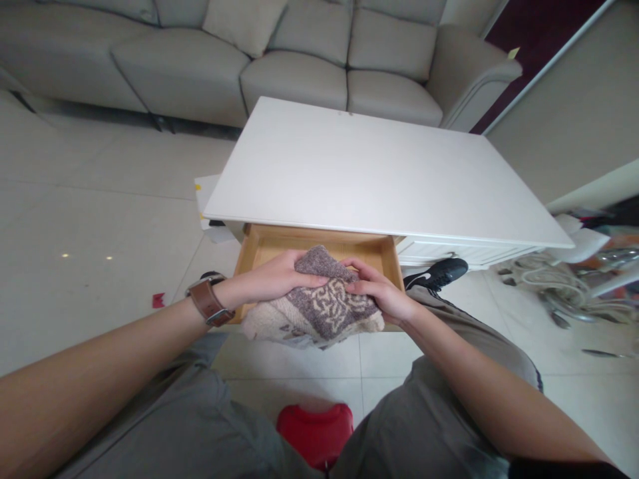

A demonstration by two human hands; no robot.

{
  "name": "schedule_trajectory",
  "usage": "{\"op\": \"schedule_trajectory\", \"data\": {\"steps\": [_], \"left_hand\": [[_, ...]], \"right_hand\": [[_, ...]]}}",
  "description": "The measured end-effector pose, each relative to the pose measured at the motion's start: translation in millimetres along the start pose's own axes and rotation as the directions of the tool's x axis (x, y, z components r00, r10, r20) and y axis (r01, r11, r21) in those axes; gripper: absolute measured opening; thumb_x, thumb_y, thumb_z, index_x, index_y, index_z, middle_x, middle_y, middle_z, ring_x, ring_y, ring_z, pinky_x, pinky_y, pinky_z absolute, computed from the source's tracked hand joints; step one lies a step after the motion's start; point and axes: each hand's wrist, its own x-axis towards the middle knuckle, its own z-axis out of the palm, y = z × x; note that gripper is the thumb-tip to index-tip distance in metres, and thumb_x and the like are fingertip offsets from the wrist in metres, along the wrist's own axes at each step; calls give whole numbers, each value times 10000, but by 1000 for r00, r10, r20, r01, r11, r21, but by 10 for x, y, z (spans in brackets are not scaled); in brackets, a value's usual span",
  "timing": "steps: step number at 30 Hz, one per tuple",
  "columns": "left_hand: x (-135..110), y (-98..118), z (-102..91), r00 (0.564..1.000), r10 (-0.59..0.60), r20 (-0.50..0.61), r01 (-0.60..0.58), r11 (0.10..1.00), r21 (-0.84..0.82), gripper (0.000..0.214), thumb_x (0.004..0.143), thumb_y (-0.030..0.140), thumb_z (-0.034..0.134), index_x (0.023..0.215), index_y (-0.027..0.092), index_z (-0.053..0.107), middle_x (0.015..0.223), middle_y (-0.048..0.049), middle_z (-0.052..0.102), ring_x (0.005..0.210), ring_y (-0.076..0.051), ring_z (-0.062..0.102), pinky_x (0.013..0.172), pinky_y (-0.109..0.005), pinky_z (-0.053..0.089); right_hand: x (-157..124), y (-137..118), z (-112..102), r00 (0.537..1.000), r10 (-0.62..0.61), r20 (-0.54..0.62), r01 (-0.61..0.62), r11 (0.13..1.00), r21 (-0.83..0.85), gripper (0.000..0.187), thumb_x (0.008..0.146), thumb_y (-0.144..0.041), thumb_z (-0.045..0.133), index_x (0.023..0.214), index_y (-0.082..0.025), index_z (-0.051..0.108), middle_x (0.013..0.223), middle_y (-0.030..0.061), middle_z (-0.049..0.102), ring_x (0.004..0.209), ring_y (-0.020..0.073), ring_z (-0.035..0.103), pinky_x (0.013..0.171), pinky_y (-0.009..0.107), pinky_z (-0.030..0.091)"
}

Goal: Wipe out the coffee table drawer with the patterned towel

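Observation:
A folded knitted cloth [319,306], grey-purple with a cream pattern, rests over the front edge of an open wooden drawer [259,249]. My left hand [272,276] lies on the cloth's left side with fingers curled over it. My right hand [377,289] presses on its right side, fingers closed on the fabric. The drawer belongs to a low white table [369,173]. A brown watch [208,301] is on my left wrist.
A grey sofa [299,60] stands behind the table. A red stool [317,432] shows between my knees. My black shoe [439,273] is by the drawer's right side. Cables and clutter [564,293] lie on the tiled floor at right. Papers [207,199] lie left of the table.

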Motion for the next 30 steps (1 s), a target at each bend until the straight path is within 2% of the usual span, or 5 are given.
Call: {"op": "schedule_trajectory", "data": {"steps": [12, 18, 23, 26, 30], "left_hand": [[27, 32, -11, 998, 59, -31, -57, 997, 53, 493, 802, 465, 803, 1208, 195, 736, 1197, -56, 784, 1093, -279, 721, 1069, -452, 523], [26, 38, -45, 996, 87, 9, -87, 990, 107, 513, 813, 490, 784, 1231, 198, 726, 1224, -65, 777, 1127, -286, 709, 1067, -447, 527], [53, 20, -185, 990, 138, 9, -137, 974, 178, 588, 768, 492, 819, 1252, 181, 698, 1244, -81, 762, 1080, -273, 717, 979, -400, 564], [83, -48, -369, 977, 205, -64, -179, 942, 285, 413, 787, 433, 771, 1094, 160, 723, 1064, -83, 789, 944, -245, 725, 893, -378, 578], [99, -203, -619, 967, 190, -169, -86, 869, 488, 223, 808, 346, 647, 922, 171, 726, 864, -61, 774, 822, -214, 711, 814, -342, 564]], "right_hand": [[48, 10, -70, 997, -52, 58, 66, 964, -256, 424, 716, -423, 917, 1013, -165, 758, 950, 32, 764, 838, 184, 691, 803, 319, 559], [32, 14, -77, 983, -64, 173, 115, 945, -305, 528, 757, -372, 894, 1228, -216, 715, 1128, 41, 738, 1060, 218, 674, 945, 354, 546], [88, -139, -163, 964, -265, -11, 237, 878, -415, 338, 708, -310, 891, 993, -193, 753, 981, 18, 733, 912, 202, 664, 870, 335, 542], [124, -451, -394, 857, -481, -185, 363, 818, -446, 313, 672, -242, 873, 951, -218, 733, 906, -8, 709, 866, 190, 653, 825, 315, 545], [276, -948, -1016, 547, -673, -498, 563, 735, -376, 283, 736, -256, 788, 998, -240, 680, 956, 8, 718, 908, 207, 679, 786, 332, 575]]}}
